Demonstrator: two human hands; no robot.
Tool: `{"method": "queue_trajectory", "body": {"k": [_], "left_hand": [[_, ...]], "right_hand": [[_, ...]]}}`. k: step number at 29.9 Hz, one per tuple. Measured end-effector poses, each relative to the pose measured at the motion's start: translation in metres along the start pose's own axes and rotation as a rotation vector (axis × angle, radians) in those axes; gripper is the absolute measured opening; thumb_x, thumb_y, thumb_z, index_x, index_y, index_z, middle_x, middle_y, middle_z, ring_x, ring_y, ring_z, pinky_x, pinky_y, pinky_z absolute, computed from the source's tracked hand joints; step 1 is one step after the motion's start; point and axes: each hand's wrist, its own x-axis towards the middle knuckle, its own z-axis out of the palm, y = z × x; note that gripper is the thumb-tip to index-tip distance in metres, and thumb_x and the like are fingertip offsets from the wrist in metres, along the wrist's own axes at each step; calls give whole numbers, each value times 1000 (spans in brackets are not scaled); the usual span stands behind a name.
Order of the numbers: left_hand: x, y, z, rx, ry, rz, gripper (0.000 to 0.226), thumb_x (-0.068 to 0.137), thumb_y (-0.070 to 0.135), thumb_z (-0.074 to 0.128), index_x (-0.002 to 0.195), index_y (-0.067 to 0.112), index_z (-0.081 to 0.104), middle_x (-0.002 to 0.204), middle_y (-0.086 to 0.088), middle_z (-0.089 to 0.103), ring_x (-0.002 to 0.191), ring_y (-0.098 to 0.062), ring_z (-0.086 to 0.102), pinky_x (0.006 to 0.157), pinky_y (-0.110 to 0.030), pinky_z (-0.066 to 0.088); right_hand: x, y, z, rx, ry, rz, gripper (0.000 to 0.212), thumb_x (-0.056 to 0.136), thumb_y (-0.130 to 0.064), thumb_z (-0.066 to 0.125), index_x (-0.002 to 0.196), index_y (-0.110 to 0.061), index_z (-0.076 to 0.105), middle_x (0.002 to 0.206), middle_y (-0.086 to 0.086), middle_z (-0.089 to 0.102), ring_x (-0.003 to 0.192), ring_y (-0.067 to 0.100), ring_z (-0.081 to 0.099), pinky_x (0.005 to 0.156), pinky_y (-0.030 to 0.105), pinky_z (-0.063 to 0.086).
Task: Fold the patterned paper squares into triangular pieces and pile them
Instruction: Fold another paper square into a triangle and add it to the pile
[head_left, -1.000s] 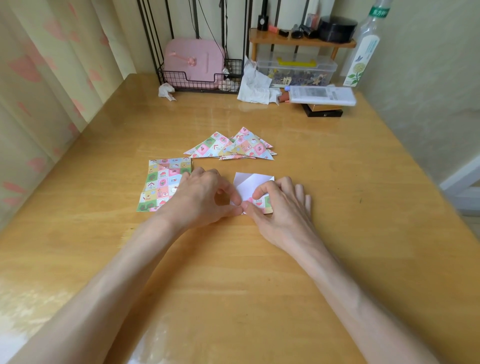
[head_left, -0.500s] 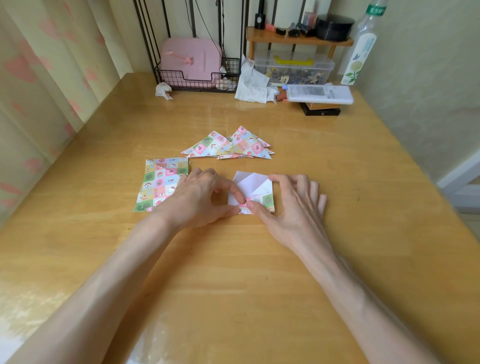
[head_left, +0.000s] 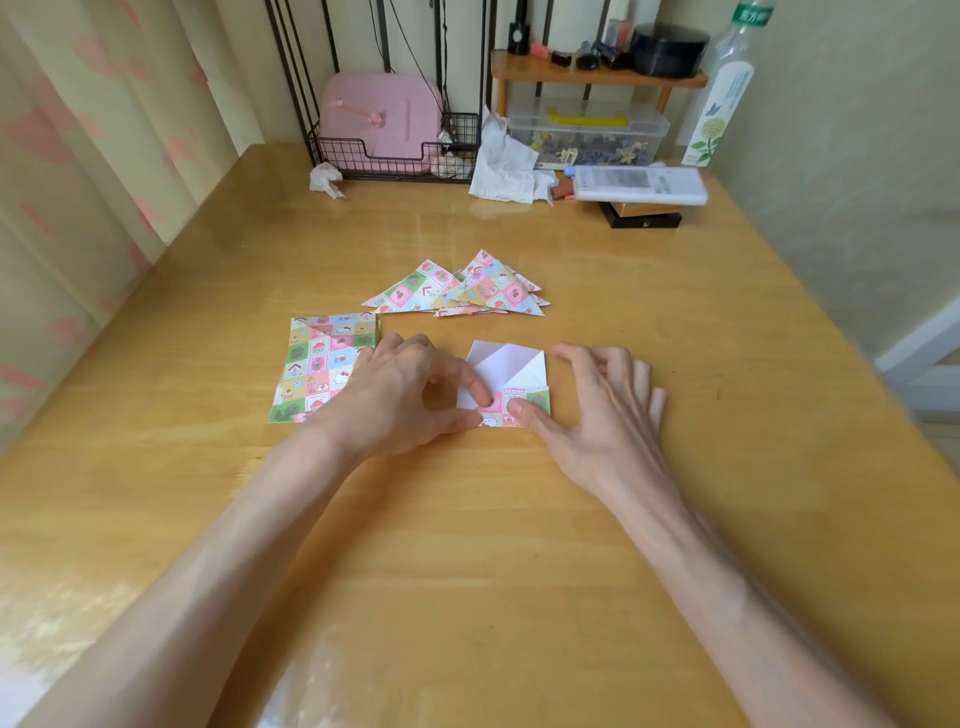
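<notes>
Two bare forearms reached in from the near edge over the wooden tabletop (head_left: 467, 545). The left grip (head_left: 400, 400) was curled, thumb and index finger pinching the near left corner of the half-folded square (head_left: 498, 364). The right grip (head_left: 597, 410) was loose and open: the thumb pressed flat on the square's patterned flap, the other fingers were spread, and the index was lifted just beside the square's right edge.

The half-folded square lay flat between the two grips, white side up with a diagonal crease, and a patterned strip was turned up along its near edge.

Just left of it, partly under the left grip, sat the stack of unfolded squares (head_left: 322, 364), pattern up. Just beyond both lay the pile of folded triangles (head_left: 467, 291), overlapping loosely, apart from the stack and the square.

Well back along the wall:
- A crumpled tissue (head_left: 324, 179).
- A wire basket (head_left: 395, 158) holding a pink case (head_left: 379, 124).
- A white crumpled paper (head_left: 504, 166).
- A clear plastic box (head_left: 587, 135) under a small wooden shelf (head_left: 597, 73).
- A white flat pack (head_left: 639, 184) resting on a dark box (head_left: 644, 217).
- A tall bottle (head_left: 722, 104) in the far right corner.

A curtain (head_left: 78, 182) hung along the left side.
</notes>
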Motion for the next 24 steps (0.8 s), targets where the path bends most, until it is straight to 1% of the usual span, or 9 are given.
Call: {"method": "queue_trajectory", "body": {"k": [5,8,11,15,18,24], "left_hand": [[0,1,0,-5,-4,-1,15,85,52,74,96,56,66,95,14,47,99,-13,36,92,-33,32],[0,1,-1,-11,-4,-1,15,85,51,75,94,57,65,96,14,48,99,-13,37,93,-34,33],[0,0,-1,-11,0,0,15,84,51,75,95,57,66,97,14,49,101,-14,38,93,-33,33],[0,-1,0,-10,0,-3,16,84,51,75,99,54,68,98,12,50,103,-15,38,95,-34,33],[0,-1,0,-7,4,-12,17,84,51,75,100,53,69,98,11,50,103,-16,38,95,-35,33],[0,0,1,-4,21,8,16,84,52,75,98,53,70,97,11,50,102,-16,40,95,-34,34]], "right_hand": [[4,6,-3,60,-58,28,71,80,-75,64,140,-42,46,135,-8,40,129,16,30,100,33,24],[4,8,-4,38,-64,8,66,81,-73,64,138,-42,49,135,-8,39,128,16,30,99,31,23],[8,10,-9,75,-117,28,65,80,-70,69,136,-44,50,135,-10,39,131,14,29,98,30,22],[9,13,-12,58,-135,14,60,81,-66,70,134,-45,51,136,-10,38,132,13,29,95,29,19],[11,14,-16,106,-174,37,61,79,-65,74,133,-45,52,135,-12,37,133,12,29,95,29,19],[12,15,-18,86,-203,24,58,81,-63,73,133,-46,53,136,-13,36,134,11,27,95,28,18]]}}
